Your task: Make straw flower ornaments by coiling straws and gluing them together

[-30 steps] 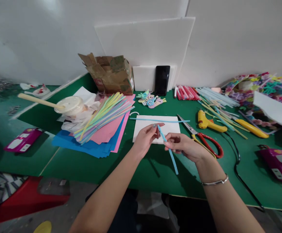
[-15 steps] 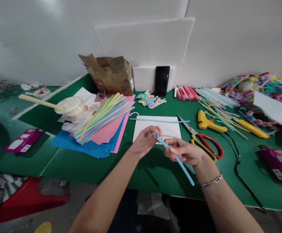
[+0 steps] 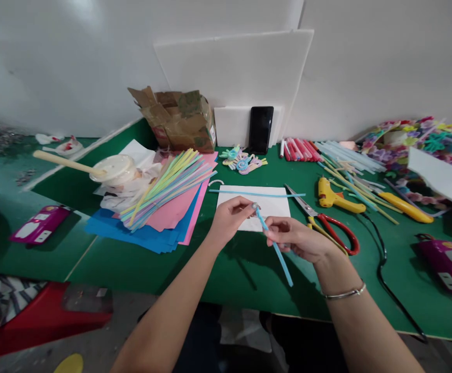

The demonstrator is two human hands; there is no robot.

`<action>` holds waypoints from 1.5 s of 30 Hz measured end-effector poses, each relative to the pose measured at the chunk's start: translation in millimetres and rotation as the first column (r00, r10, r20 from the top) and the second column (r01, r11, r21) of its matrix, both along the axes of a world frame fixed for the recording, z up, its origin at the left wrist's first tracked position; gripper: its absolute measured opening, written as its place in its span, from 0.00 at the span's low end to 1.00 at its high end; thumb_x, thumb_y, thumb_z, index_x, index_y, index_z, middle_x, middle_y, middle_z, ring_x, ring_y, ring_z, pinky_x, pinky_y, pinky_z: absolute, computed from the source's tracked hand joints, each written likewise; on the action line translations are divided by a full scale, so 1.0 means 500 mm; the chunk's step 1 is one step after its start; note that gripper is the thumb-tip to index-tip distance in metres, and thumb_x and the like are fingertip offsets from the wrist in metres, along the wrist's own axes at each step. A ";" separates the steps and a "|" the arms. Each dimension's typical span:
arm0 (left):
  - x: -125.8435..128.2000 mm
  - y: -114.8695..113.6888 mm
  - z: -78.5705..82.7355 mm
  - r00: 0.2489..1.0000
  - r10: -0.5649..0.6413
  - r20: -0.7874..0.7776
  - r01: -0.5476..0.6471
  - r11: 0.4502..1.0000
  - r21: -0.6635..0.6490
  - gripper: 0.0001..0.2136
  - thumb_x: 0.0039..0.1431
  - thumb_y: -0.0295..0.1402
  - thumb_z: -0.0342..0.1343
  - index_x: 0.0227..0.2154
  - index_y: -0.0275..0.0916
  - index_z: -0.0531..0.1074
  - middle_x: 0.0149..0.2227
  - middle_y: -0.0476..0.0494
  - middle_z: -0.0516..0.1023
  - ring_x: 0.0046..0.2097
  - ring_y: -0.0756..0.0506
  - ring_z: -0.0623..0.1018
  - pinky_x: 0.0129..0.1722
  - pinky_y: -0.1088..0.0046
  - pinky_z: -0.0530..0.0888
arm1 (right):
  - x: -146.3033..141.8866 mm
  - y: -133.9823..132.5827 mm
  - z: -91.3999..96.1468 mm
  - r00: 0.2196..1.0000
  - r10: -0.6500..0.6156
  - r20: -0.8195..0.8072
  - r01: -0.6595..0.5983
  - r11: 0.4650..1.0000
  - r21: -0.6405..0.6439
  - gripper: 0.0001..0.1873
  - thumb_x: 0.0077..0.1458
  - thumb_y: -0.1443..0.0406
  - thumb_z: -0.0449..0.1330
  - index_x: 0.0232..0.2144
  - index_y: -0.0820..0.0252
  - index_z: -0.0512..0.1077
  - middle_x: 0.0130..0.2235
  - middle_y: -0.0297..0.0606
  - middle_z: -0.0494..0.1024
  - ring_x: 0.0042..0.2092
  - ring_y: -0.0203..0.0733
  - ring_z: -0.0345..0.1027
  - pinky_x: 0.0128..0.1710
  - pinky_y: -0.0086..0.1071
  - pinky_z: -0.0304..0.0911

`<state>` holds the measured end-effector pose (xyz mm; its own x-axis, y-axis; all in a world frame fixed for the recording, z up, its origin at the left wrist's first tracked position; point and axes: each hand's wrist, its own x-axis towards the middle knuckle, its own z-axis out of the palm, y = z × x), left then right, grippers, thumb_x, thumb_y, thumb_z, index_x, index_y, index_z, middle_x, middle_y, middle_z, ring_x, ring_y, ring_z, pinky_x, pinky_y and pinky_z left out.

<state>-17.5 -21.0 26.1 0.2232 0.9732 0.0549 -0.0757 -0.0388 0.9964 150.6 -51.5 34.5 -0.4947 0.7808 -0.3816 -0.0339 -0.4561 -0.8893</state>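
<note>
Between the fingertips of my left hand point(image 3: 231, 217) is the upper end of a light blue pipe cleaner point(image 3: 281, 263). My right hand point(image 3: 296, 238) pinches the same pipe cleaner lower down, and its free tail slants down toward the table's front edge. The stretch between my hands looks twisted. Behind them lies a white sheet point(image 3: 229, 202), partly hidden by my left hand, with another straight blue pipe cleaner point(image 3: 249, 194) across it. Scissors point(image 3: 335, 230) with red and yellow handles rest just right of my right hand.
Left are a bundle of pastel pipe cleaners point(image 3: 171, 186) on coloured paper and a lidded cup point(image 3: 113, 168). A cardboard box point(image 3: 183, 124) and black phone point(image 3: 260, 129) stand behind. Right are a yellow glue gun point(image 3: 337, 197), its black cord, and a yellow cutter point(image 3: 405, 206).
The pipe cleaner's free tail has swung left and hangs more steeply. My left fingers have shifted slightly up along its top end, and my right hand has turned a little.
</note>
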 end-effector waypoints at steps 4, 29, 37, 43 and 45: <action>-0.007 0.008 -0.006 0.963 0.077 -0.258 -0.051 0.993 0.103 0.07 0.49 0.34 0.54 0.21 0.38 0.68 0.24 0.50 0.71 0.29 0.50 0.70 0.32 0.75 0.66 | 0.002 0.009 -0.014 0.931 -0.227 0.286 0.137 0.943 0.302 0.15 0.40 0.57 0.65 0.26 0.60 0.68 0.21 0.32 0.71 0.24 0.33 0.58 0.23 0.28 0.51; -0.005 0.021 -0.033 0.984 0.029 0.178 0.009 0.977 -0.212 0.11 0.51 0.40 0.56 0.28 0.36 0.74 0.28 0.47 0.73 0.31 0.50 0.72 0.33 0.75 0.68 | -0.039 0.005 -0.013 0.953 -0.269 0.141 0.261 0.963 0.071 0.18 0.35 0.56 0.67 0.26 0.61 0.68 0.22 0.31 0.72 0.20 0.29 0.55 0.19 0.26 0.47; 0.010 0.010 -0.039 0.875 0.037 0.483 0.128 0.944 -0.303 0.09 0.45 0.37 0.62 0.26 0.37 0.74 0.29 0.50 0.71 0.30 0.54 0.70 0.31 0.80 0.67 | -0.040 0.000 -0.006 0.966 -0.258 -0.010 0.257 0.963 -0.088 0.23 0.27 0.55 0.71 0.24 0.61 0.67 0.20 0.29 0.70 0.18 0.25 0.51 0.18 0.25 0.42; 0.006 0.014 -0.032 0.967 0.059 0.250 -0.015 0.985 -0.174 0.07 0.49 0.36 0.58 0.23 0.37 0.72 0.27 0.49 0.72 0.29 0.53 0.70 0.32 0.77 0.67 | -0.042 0.002 -0.018 0.964 -0.250 0.093 0.249 0.968 0.026 0.20 0.32 0.57 0.68 0.26 0.60 0.68 0.21 0.31 0.72 0.20 0.28 0.55 0.19 0.25 0.47; 0.003 0.013 -0.026 0.993 0.116 0.021 -0.116 0.993 0.000 0.06 0.51 0.32 0.55 0.22 0.37 0.71 0.27 0.48 0.73 0.30 0.51 0.70 0.33 0.75 0.67 | -0.043 0.005 -0.029 0.938 -0.295 0.180 0.271 0.951 0.150 0.16 0.35 0.58 0.66 0.26 0.60 0.68 0.20 0.29 0.70 0.20 0.30 0.57 0.19 0.26 0.49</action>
<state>-15.8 -14.2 13.2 0.1077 0.9924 0.0596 -0.0918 -0.0498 0.9945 129.1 -48.8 20.0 -0.1708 0.9237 -0.3428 0.0359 -0.3419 -0.9391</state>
